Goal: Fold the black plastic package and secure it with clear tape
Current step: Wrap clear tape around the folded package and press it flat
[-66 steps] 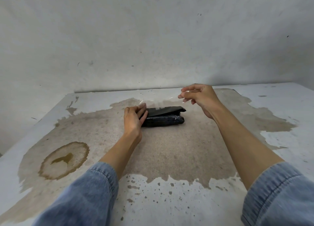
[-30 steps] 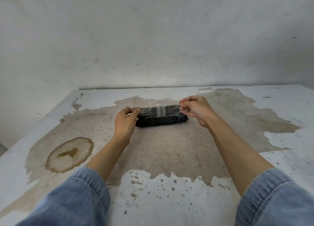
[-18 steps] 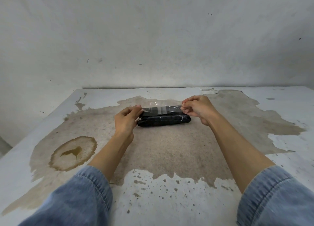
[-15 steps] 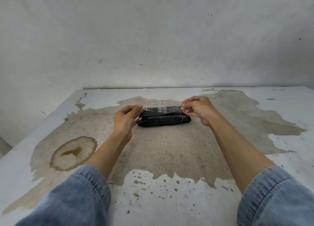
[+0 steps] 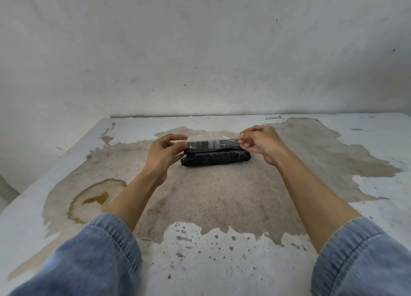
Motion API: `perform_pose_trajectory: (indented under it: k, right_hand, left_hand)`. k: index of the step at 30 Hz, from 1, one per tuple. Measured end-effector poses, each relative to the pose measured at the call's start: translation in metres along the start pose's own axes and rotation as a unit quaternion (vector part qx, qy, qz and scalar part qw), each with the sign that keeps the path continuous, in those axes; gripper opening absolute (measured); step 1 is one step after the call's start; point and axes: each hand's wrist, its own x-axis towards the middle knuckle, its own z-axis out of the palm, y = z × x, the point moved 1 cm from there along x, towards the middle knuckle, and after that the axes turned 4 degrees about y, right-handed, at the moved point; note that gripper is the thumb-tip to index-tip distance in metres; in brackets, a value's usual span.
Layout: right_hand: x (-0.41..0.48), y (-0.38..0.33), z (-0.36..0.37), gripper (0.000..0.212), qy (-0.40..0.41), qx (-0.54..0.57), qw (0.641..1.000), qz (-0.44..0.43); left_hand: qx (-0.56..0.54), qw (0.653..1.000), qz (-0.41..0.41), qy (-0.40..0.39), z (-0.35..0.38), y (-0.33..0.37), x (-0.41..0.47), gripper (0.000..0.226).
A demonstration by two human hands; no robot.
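A folded black plastic package (image 5: 215, 159) lies lengthwise in the middle of the worn table (image 5: 222, 202). A strip of clear tape (image 5: 212, 143) stretches across its upper flap, showing pale glints. My left hand (image 5: 165, 154) is at the package's left end, thumb and fingers pinching the tape end against the flap. My right hand (image 5: 259, 143) is at the right end, fingertips pinching the other tape end just above the flap. The flap's front edge stands slightly raised over the lower fold.
The table's white paint has peeled to a brown, rough patch, with a ring-shaped stain (image 5: 95, 201) at the left. A grey wall (image 5: 200, 51) stands close behind the table's far edge. A small scrap (image 5: 272, 118) lies at the back right.
The tape, held up above the package before, has come down onto the flap. My right hand has moved in to the package's right end. The left hand stayed at the left end.
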Motion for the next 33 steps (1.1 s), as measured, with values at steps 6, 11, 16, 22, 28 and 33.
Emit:
perform_pose_trajectory:
  k: [6, 11, 16, 22, 28, 33]
  right_hand:
    - [0.001, -0.001, 0.001, 0.007, 0.004, -0.059, 0.998, -0.025]
    - [0.005, -0.004, 0.005, 0.010, 0.020, -0.098, 0.994, -0.036]
    - [0.009, -0.008, 0.009, 0.006, 0.032, -0.161, 0.985, -0.051]
    - [0.012, -0.015, 0.009, 0.014, 0.000, -0.216, 0.975, -0.054]
    - [0.015, -0.016, 0.005, 0.014, -0.020, -0.190, 0.981, -0.028]
    - [0.011, -0.015, -0.003, 0.015, -0.047, -0.115, 0.992, 0.009]
  left_hand:
    - [0.043, 0.999, 0.010, 0.025, 0.001, -0.004, -0.002, 0.003]
    - [0.025, 0.995, 0.004, 0.096, 0.007, -0.013, -0.006, 0.013]
    - [0.046, 0.988, 0.005, 0.147, 0.015, -0.014, -0.011, 0.015]
    - [0.077, 0.982, 0.005, 0.173, 0.020, -0.008, -0.011, 0.025]
    - [0.103, 0.980, 0.005, 0.170, 0.021, -0.006, -0.009, 0.024]
    - [0.094, 0.982, -0.003, 0.164, 0.020, -0.008, -0.012, 0.024]
